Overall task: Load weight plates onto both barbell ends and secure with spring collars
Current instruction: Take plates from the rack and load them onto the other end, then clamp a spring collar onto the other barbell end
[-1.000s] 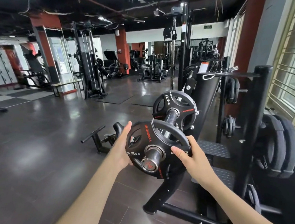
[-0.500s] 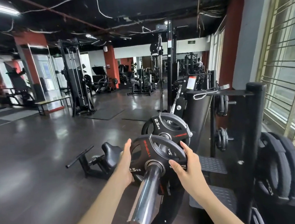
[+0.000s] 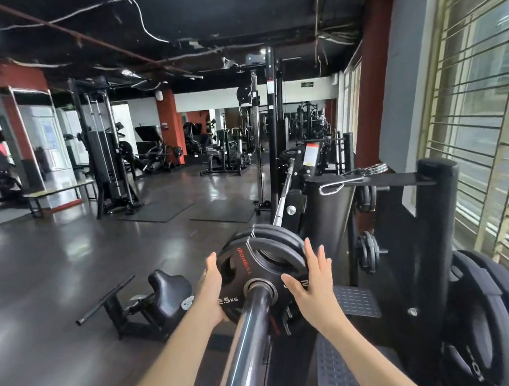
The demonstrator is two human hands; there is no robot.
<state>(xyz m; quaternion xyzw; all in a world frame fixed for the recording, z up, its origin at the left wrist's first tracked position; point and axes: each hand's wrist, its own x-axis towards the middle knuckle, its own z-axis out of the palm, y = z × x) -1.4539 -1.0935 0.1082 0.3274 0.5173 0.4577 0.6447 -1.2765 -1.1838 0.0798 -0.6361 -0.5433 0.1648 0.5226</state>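
Slid farther along smooth steel barbell sleeve [image 3: 253, 331]: round black rubber plate [image 3: 254, 273], lettered "IRONBULL", "2.5 KG"; left hand [image 3: 214, 288] cupping rim, right hand [image 3: 312, 283] open-fingered against face.

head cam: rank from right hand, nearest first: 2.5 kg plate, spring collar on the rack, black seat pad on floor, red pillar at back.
1. 2.5 kg plate, under the right hand.
2. Spring collar, up on the rack, right.
3. Black seat pad, floor, left.
4. Red pillar, far back.
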